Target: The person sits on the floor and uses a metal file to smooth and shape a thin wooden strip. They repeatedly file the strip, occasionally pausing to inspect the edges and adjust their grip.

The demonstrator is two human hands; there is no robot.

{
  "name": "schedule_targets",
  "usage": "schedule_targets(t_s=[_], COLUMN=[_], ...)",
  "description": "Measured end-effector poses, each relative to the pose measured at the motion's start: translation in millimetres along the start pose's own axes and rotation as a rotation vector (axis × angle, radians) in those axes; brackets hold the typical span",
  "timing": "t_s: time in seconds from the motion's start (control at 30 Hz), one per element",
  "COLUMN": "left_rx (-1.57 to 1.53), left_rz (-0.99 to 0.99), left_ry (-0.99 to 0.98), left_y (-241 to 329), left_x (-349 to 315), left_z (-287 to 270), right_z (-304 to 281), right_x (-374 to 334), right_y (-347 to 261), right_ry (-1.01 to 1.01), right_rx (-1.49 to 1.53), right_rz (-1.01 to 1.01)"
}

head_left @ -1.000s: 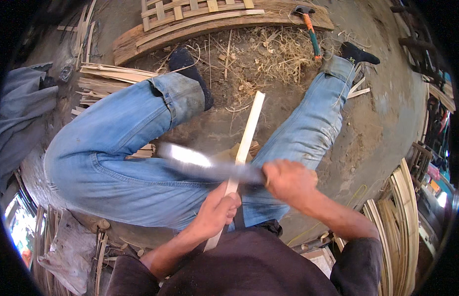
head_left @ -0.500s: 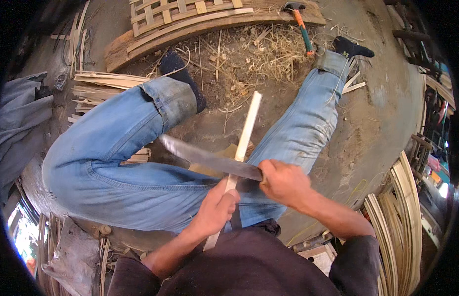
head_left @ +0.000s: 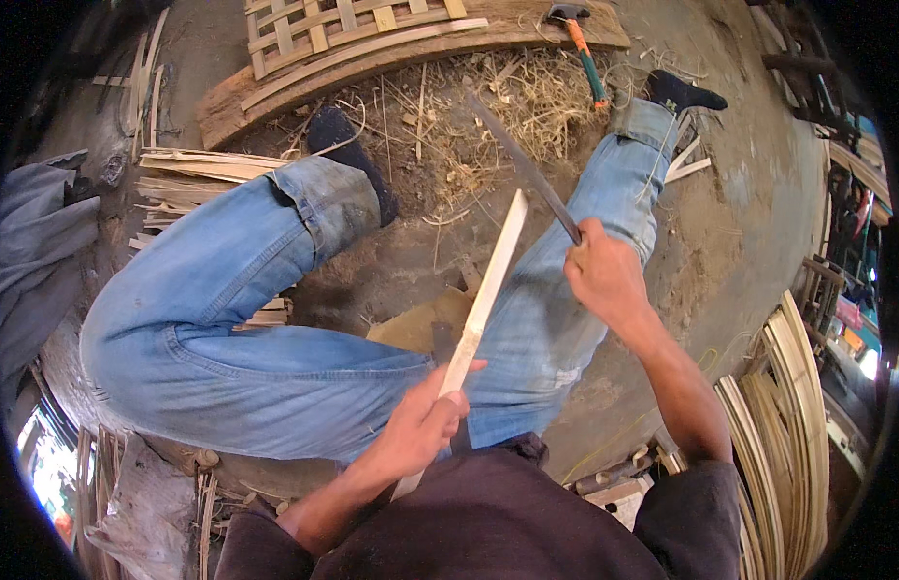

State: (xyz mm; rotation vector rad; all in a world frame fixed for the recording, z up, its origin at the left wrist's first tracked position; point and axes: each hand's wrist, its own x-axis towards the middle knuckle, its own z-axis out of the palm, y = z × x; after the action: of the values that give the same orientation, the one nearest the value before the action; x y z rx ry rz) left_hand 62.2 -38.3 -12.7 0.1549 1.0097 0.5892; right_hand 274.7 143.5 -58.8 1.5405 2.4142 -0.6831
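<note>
A pale, flat bamboo strip (head_left: 490,283) slants up and away from my lap, with my left hand (head_left: 427,425) wrapped round its lower part. The strip's near end shows below that hand, by my dark shirt. My right hand (head_left: 606,273) grips a long-bladed knife (head_left: 528,169) by its handle, which the fingers mostly hide. The blade points far and to the left, over the shavings. It is apart from the strip, just right of and beyond the strip's far end.
A wooden plank (head_left: 420,51) lies at the far side, bearing a woven slat lattice (head_left: 348,21) and a hammer (head_left: 582,60). Curly shavings (head_left: 527,106) cover the ground before it. Split strips (head_left: 213,164) lie by my left leg; more strips (head_left: 792,416) stand at the right.
My right hand has swung the knife away and to the right, off the strip, turning its blade to point farther ahead. My left hand keeps the strip, now tilted slightly more right.
</note>
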Motion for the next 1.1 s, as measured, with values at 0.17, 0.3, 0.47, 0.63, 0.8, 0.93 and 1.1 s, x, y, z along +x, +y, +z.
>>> schedule_targets(t_s=[0.17,0.3,0.47,0.63,0.8,0.93,1.1], left_rx=[-0.122,-0.166,-0.217,-0.289,-0.286,-0.262,-0.275], left_rz=[-0.041,-0.063,-0.118,-0.168,-0.169,-0.162,-0.155], left_ry=[-0.015,-0.057,-0.059,-0.076,-0.075,-0.090,-0.101], left_y=[11,10,19,15,13,15,12], left_x=[3,-3,0,-2,-7,-12,-12], left_z=[-4,-7,-9,-11,-11,-13,-11], right_z=[11,-6,-6,-4,-3,-10,-2], right_x=[-22,-3,-68,-60,-33,-44,-45], right_y=[-1,1,-46,-32,-11,-21,-20], right_ry=[-0.039,0.043,-0.168,-0.204,-0.227,-0.147,-0.111], right_rx=[-0.124,0.017,-0.087,0.026,0.038,-0.044,0.092], right_rz=[-0.148,-0.012,-0.434,-0.278,-0.044,-0.286,-0.190])
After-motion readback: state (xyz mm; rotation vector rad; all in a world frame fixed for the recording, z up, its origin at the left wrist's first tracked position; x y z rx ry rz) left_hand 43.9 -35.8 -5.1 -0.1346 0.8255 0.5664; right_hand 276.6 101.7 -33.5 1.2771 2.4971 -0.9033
